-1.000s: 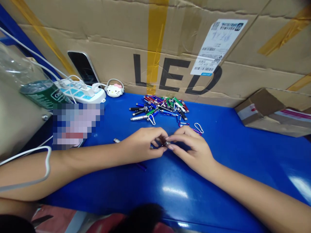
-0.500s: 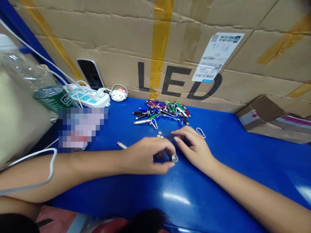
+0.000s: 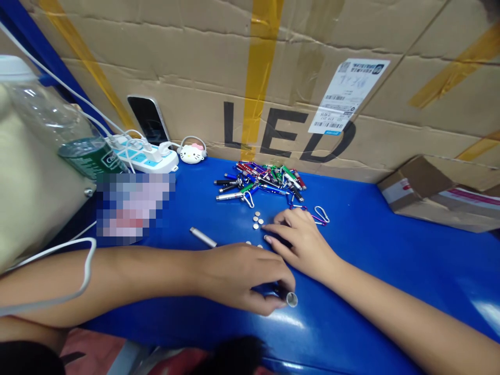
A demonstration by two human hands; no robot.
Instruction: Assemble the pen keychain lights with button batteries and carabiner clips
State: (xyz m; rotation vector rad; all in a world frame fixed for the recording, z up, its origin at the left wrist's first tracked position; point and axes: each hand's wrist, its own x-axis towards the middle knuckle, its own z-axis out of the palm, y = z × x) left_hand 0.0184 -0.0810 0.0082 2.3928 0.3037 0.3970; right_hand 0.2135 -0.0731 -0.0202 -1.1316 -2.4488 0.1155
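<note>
Low over the blue table (image 3: 187, 317), my left hand (image 3: 246, 276) pinches a small metal flashlight tube (image 3: 291, 299) between thumb and fingers. The tube's round open end faces right; most of its body is hidden by the hand. My right hand (image 3: 302, 237) rests farther back with its fingers apart, index finger and thumb pointing left. Just beyond those fingertips lie several button cells (image 3: 255, 226), and a couple more show at the edge of my left hand. Behind the left wrist lies a silver tube (image 3: 202, 237).
A pile of coloured mini flashlights (image 3: 260, 183) with clips lies at the back. A silver carabiner (image 3: 322, 213) is beyond my right hand. A power strip (image 3: 152, 159), a phone (image 3: 148, 119) and a white cat-faced case (image 3: 192, 153) stand left; a small cardboard box (image 3: 425, 190) sits right.
My left hand has moved nearer to me and slightly right with the tube, uncovering more of the silver tube. My right hand has shifted a little left and nearer, toward the button cells.
</note>
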